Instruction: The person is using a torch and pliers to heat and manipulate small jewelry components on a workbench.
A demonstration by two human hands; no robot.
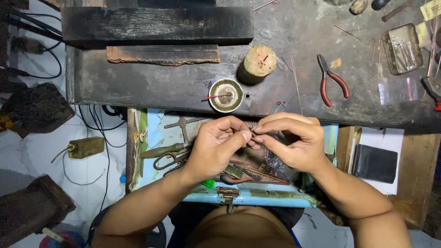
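My left hand (216,144) and my right hand (294,142) meet fingertip to fingertip over an open light-blue tool drawer (257,196). The thumbs and forefingers of both pinch one very small piece (252,136) between them; it is too tiny to identify. A crumpled clear plastic bag (275,160) lies in the drawer just under my right hand. Scissors (166,160), a green-handled tool (161,150) and red-handled pliers (236,180) lie in the drawer below my left hand.
A dark workbench (151,85) spans the top. On it stand a small round dish with a red-tipped stick (226,95), a wooden stump (259,61), red pliers (331,79), a metal tray of pins (403,48), a black block (156,25) and thin wires (296,82). A dark wallet (374,163) lies right.
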